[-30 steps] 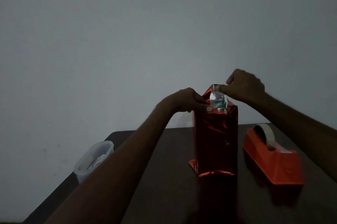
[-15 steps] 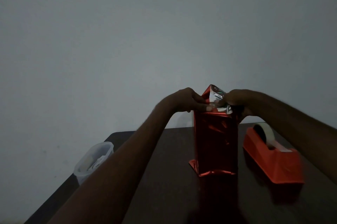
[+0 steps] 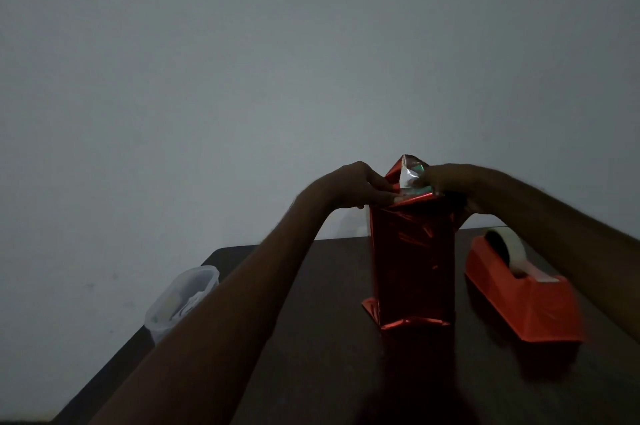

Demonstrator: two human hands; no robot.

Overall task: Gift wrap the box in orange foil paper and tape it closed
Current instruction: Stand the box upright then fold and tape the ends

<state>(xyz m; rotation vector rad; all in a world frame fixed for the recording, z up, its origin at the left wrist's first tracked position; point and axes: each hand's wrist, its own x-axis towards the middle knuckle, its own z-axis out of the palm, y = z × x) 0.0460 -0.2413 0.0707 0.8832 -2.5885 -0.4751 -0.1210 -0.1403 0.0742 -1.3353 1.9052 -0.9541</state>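
A tall box wrapped in shiny orange foil paper (image 3: 412, 262) stands upright on the dark table (image 3: 329, 372). At its top a loose foil flap (image 3: 408, 173) sticks up and shows its silver underside. My left hand (image 3: 349, 187) presses the folded foil down at the top left edge with its fingers laid along the fold. At the top right, my right hand (image 3: 446, 180) holds the flap, fingers curled over the box's upper corner. Foil flares out around the box's base.
An orange tape dispenser (image 3: 519, 293) with a roll of clear tape lies to the right of the box. A clear plastic container (image 3: 180, 300) sits off the table's left edge. A bare grey wall rises behind.
My right hand has dropped from above the flap to the box's top right corner, folding the silver flap lower. My left hand has stayed in place.
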